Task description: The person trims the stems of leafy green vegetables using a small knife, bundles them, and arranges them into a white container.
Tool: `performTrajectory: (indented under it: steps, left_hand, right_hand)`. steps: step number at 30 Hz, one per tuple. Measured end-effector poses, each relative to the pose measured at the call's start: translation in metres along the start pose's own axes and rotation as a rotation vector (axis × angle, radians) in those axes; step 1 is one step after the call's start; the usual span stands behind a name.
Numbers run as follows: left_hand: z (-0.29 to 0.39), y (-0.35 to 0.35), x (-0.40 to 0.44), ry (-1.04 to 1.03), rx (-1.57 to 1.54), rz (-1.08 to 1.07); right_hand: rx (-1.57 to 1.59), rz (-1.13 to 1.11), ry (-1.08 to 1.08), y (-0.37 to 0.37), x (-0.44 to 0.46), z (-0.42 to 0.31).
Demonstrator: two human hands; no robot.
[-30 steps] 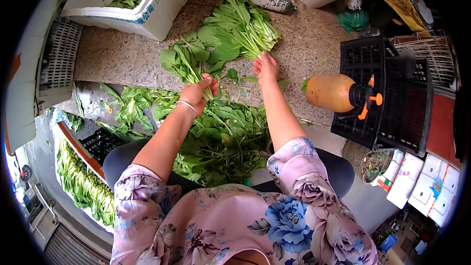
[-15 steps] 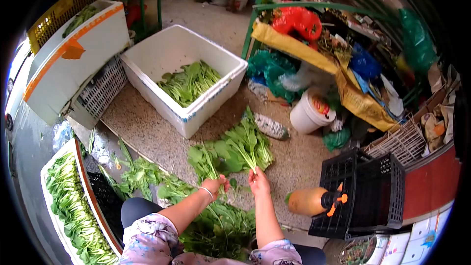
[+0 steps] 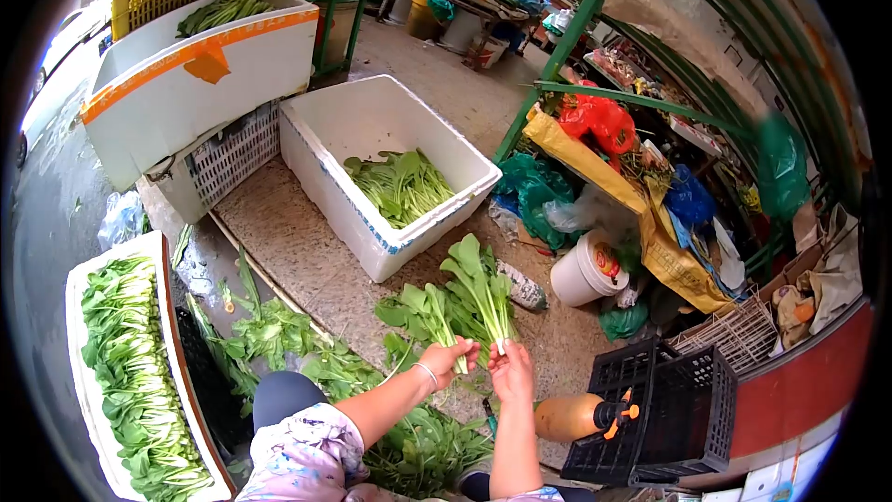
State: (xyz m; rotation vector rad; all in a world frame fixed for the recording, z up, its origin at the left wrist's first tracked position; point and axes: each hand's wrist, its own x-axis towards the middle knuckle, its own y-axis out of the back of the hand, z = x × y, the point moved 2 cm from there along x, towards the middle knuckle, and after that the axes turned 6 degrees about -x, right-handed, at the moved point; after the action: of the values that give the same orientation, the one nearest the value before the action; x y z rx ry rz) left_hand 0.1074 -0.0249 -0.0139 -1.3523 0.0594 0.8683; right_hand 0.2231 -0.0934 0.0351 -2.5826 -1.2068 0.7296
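My left hand [image 3: 448, 357], with a white bracelet at the wrist, is closed around the pale stem of a leafy green [image 3: 429, 312]. Close beside it, my right hand [image 3: 512, 375] pinches the stem base of a taller leafy green [image 3: 482, 281]. Both plants point away from me, their leaves overlapping. Beyond them stands a white foam box [image 3: 321, 172] with a bunch of greens [image 3: 400, 188] inside. Loose leaves [image 3: 423, 451] lie in a heap on the ground below my forearms.
A foam tray of neatly stacked greens [image 3: 139, 381] stands at left. Another foam box [image 3: 204, 84] rests on a white crate [image 3: 232, 158]. To the right are an orange spray bottle [image 3: 567, 418], black crates [image 3: 650, 418], a white bucket [image 3: 581, 271] and plastic bags [image 3: 534, 191].
The view has shifted, so surroundings sit differently in frame. My hands have come closer together, and the green in my right hand stands more upright. Both hands keep their hold.
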Motion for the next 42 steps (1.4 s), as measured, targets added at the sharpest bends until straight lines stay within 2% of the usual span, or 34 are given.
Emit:
performTrajectory:
  steps: [2, 4, 6, 8, 14, 16, 19, 21, 26, 29, 31, 32, 34, 35, 38, 40, 42]
  left_hand:
    - [0.005, -0.006, -0.005, -0.015, -0.014, -0.105]
    - [0.006, -0.002, -0.007, -0.020, 0.006, -0.144]
    - [0.008, 0.004, -0.012, 0.011, 0.075, -0.055]
    - [0.010, 0.006, -0.020, 0.006, 0.081, -0.058]
    - [0.014, 0.007, -0.033, 0.050, 0.153, 0.058]
    - [0.015, 0.007, -0.031, 0.054, 0.166, 0.052]
    - [0.014, 0.006, -0.027, 0.065, 0.188, 0.039]
    - [0.013, 0.004, -0.024, 0.018, -0.026, 0.026]
    - [0.008, 0.007, -0.014, 0.041, -0.082, -0.027]
    - [0.009, 0.010, -0.010, 0.073, -0.118, -0.068]
    - [0.011, 0.007, -0.015, 0.076, -0.140, -0.085]
    - [0.013, 0.003, -0.020, 0.051, -0.151, -0.066]
    - [0.014, 0.001, -0.023, 0.028, -0.160, -0.048]
    - [0.013, 0.001, -0.023, 0.001, -0.161, -0.052]
    - [0.003, 0.003, -0.023, -0.004, -0.107, -0.100]
    - [-0.011, -0.002, -0.023, 0.033, -0.113, -0.180]
    - [-0.005, -0.005, -0.023, 0.022, -0.167, -0.115]
  right_hand:
    - [-0.027, -0.018, 0.030, -0.003, -0.009, 0.012]
    - [-0.206, -0.019, 0.009, -0.010, -0.021, 0.023]
    - [-0.232, -0.019, 0.013, -0.015, -0.030, 0.035]
    - [-0.395, -0.032, 0.110, -0.016, -0.036, 0.044]
    - [-0.521, -0.088, 0.236, -0.019, -0.039, 0.057]
    - [-0.572, -0.093, 0.342, -0.019, -0.037, 0.057]
    - [-0.614, -0.102, 0.360, -0.020, -0.040, 0.054]
    - [-0.726, -0.060, 0.360, -0.021, -0.043, 0.049]
    - [-0.977, -0.001, 0.459, -0.014, -0.048, 0.045]
    - [-0.831, -0.051, 0.424, -0.008, -0.045, 0.051]
    - [-0.539, 0.038, 0.318, -0.022, -0.060, 0.036]
    - [-0.537, 0.041, 0.319, -0.021, -0.059, 0.036]
    - [-0.139, 0.208, 0.129, -0.014, -0.054, 0.042]
    - [-0.051, 0.217, 0.074, -0.010, -0.050, 0.048]
    - [0.128, 0.298, -0.001, -0.029, -0.047, 0.043]
    - [0.202, 0.200, 0.027, -0.036, -0.027, 0.053]
    - [0.212, 0.267, 0.062, -0.054, -0.029, 0.041]
